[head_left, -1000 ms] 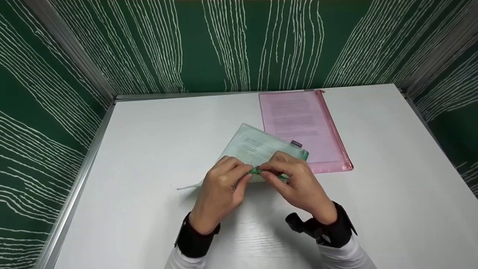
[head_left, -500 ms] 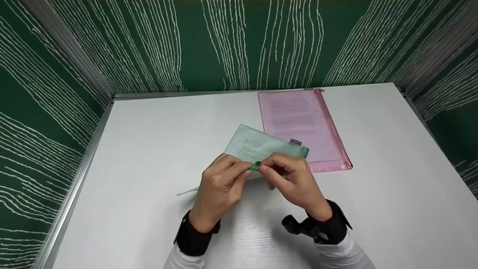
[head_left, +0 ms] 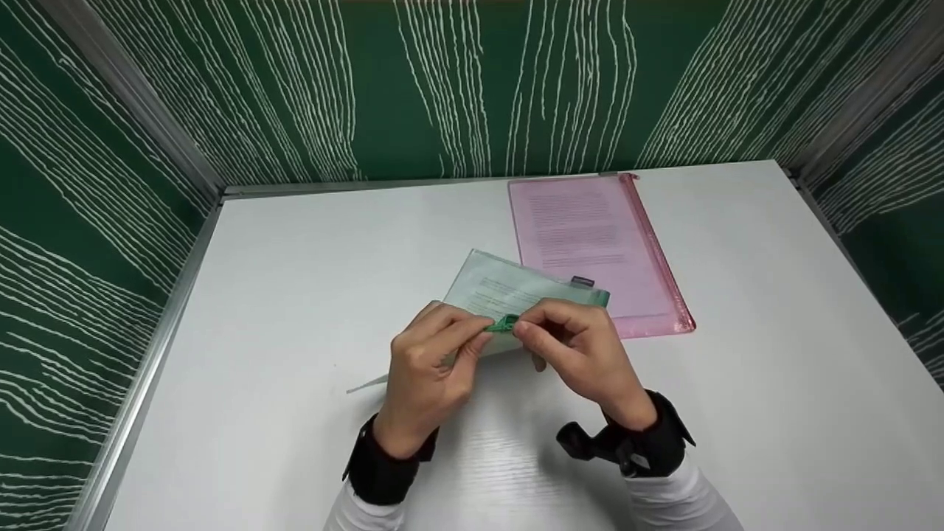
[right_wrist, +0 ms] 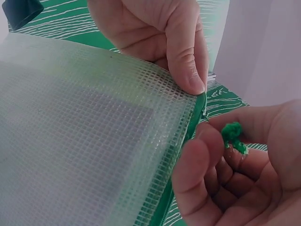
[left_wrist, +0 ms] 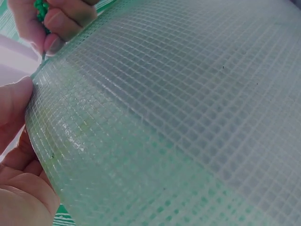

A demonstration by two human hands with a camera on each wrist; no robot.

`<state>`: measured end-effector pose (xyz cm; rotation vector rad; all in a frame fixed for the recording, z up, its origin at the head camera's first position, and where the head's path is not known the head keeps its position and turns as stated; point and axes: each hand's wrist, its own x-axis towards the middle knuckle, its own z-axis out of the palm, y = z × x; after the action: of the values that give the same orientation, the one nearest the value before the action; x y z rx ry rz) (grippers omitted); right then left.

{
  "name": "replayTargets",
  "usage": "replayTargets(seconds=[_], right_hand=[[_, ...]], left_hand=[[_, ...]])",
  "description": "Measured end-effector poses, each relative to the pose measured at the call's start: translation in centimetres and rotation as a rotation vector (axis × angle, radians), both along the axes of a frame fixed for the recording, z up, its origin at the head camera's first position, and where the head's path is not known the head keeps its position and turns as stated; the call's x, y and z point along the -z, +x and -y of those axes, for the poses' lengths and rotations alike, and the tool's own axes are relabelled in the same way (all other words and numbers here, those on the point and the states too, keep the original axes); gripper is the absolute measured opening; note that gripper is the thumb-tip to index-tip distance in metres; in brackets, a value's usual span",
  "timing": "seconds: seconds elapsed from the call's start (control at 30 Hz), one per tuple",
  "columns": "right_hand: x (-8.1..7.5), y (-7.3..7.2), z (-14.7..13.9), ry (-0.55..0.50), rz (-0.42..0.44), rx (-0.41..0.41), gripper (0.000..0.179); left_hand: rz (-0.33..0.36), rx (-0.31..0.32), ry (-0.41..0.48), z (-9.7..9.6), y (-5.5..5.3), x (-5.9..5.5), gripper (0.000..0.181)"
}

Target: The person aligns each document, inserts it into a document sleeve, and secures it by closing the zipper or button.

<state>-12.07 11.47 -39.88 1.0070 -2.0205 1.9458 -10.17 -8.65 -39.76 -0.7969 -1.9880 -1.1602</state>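
A pale green mesh zip pouch [head_left: 498, 284] with a printed sheet inside is held up at a tilt over the table. My left hand [head_left: 431, 361] pinches its near corner between thumb and fingers, beside the green zip edge [right_wrist: 192, 129]. Right next to that corner, my right hand [head_left: 586, 350] pinches a zipper pull. A bumpy green tassel [right_wrist: 232, 134] on the pull sticks out by the right palm. In the left wrist view the mesh [left_wrist: 178, 94] fills most of the frame. The pinching right fingertips cover most of the pull.
A pink zip pouch [head_left: 582, 221] holding a printed sheet lies flat at the back right, partly behind the green one. A small dark label [head_left: 582, 281] shows at the green pouch's far edge. The white table [head_left: 310, 273] meets green walls [head_left: 398, 88] with white lines.
My right fingertips have shifted slightly at the corner, and more of the green zip edge shows between the hands. The pouch's left end has dipped a little. Both hands keep their grip.
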Motion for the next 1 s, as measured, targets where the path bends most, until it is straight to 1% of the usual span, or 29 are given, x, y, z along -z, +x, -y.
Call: replayTargets(seconds=[0.23, 0.43, 0.57, 0.67, 0.87, 1.0], right_hand=[[-0.12, 0.11, 0.17, -0.009, 0.000, 0.014, 0.018], [0.05, 0.05, 0.10, -0.013, -0.026, 0.031, 0.019], [0.15, -0.11, -0.05, 0.002, -0.016, 0.068, 0.019], [0.18, -0.24, -0.10, 0.015, -0.006, 0.083, 0.018], [0.17, -0.29, -0.01, 0.019, -0.014, 0.085, 0.015], [0.10, -0.27, 0.03, 0.025, -0.009, 0.085, 0.014]], left_hand=[[0.009, -0.016, 0.007, -0.06, 0.09, -0.04, 0.006], [-0.018, -0.020, 0.041, -0.19, 0.08, 0.01, 0.006], [-0.036, -0.026, 0.086, 0.04, 0.13, -0.20, 0.008], [-0.034, -0.031, 0.107, 0.25, 0.19, -0.39, 0.010], [-0.019, -0.042, 0.098, 0.34, 0.16, -0.43, 0.009], [-0.016, -0.046, 0.113, 0.31, 0.07, -0.43, 0.006]])
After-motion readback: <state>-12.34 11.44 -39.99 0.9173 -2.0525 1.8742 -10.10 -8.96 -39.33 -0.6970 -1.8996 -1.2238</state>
